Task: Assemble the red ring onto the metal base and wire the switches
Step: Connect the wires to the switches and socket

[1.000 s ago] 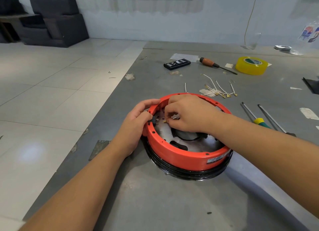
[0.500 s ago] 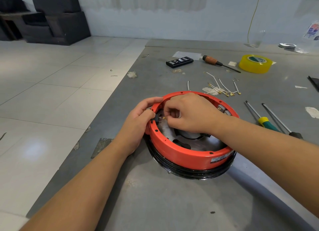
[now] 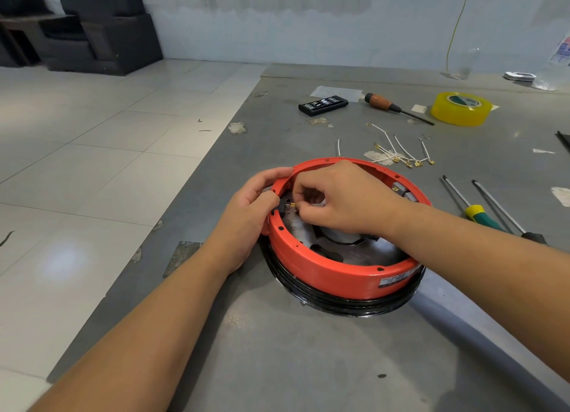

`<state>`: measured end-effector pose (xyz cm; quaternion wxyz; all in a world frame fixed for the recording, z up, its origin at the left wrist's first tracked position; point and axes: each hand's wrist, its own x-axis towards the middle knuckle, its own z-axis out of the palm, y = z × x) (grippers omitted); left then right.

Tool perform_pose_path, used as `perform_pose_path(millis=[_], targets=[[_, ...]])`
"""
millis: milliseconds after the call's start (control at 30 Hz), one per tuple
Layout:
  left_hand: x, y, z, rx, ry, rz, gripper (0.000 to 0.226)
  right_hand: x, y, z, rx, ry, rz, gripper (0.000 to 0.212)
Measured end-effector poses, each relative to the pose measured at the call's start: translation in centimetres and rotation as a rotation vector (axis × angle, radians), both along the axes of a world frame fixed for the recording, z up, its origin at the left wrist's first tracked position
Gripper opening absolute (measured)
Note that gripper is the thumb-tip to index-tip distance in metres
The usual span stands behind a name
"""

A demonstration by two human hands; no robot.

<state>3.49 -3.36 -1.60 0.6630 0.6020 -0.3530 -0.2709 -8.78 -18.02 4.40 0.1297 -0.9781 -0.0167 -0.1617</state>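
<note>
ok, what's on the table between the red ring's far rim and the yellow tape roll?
Head view: between the red ring and the yellow tape roll lies a loose bunch of white wires with brass terminals; otherwise bare grey table.

We have a single wide-angle view from the head, looking forward and steeply down over the grey desk (image 3: 308, 350). It sits close above both forearms, with the tiled floor (image 3: 92, 165) to the left and the far wall (image 3: 308, 26) across the top edge.
</note>
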Motion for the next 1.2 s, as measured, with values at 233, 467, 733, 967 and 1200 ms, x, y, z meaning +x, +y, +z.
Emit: perform_pose_path(millis=[233,467,733,967,1200], targets=[[0.0,0.1,0.1,0.022,-0.006,0.002,0.052,0.0,0.0,0.0,-0.009,0.004,-0.004,0.002],[-0.1,0.2,0.1,0.020,-0.008,0.007,0.053,0.1,0.1,0.1,-0.018,0.008,-0.004,0.003],[-0.7,0.3,0.4,0.067,-0.114,0.067,0.055,0.2,0.0,0.1,-0.051,0.038,-0.011,0.008],[-0.9,0.4,0.5,0.213,-0.297,0.091,0.059,0.3,-0.2,0.0,-0.077,0.051,-0.020,0.010],[-0.8,0.3,0.5,0.243,-0.319,0.116,0.066,0.2,-0.6,-0.1,-0.023,0.042,0.023,0.009]])
